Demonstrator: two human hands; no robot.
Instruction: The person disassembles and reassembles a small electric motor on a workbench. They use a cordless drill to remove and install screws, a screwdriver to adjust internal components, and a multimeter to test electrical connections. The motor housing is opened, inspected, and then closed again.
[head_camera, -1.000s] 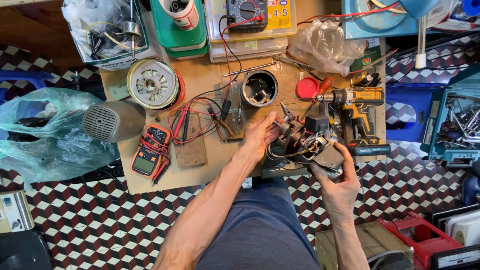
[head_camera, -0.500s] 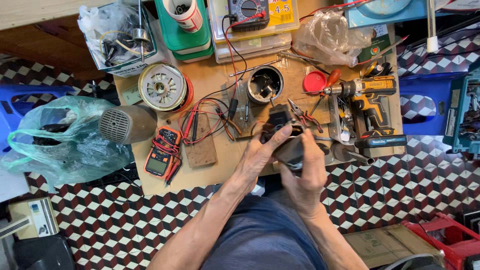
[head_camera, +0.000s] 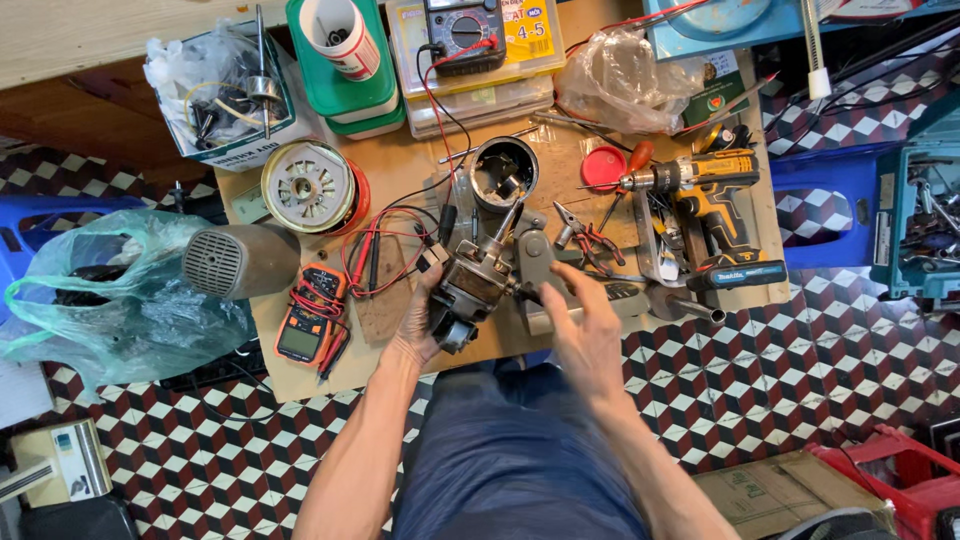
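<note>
Left hand (head_camera: 418, 325) fingers clamped on motor (head_camera: 470, 290); right hand (head_camera: 585, 325) fingers apart beside it.

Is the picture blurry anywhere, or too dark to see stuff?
Head view: even, bright light and soft shadows; the left hand gripping the motor part looks sharp, the right hand is slightly smeared, the table edges bend outward near the frame's corners, and the clear plastic bag shines a bit.
</note>
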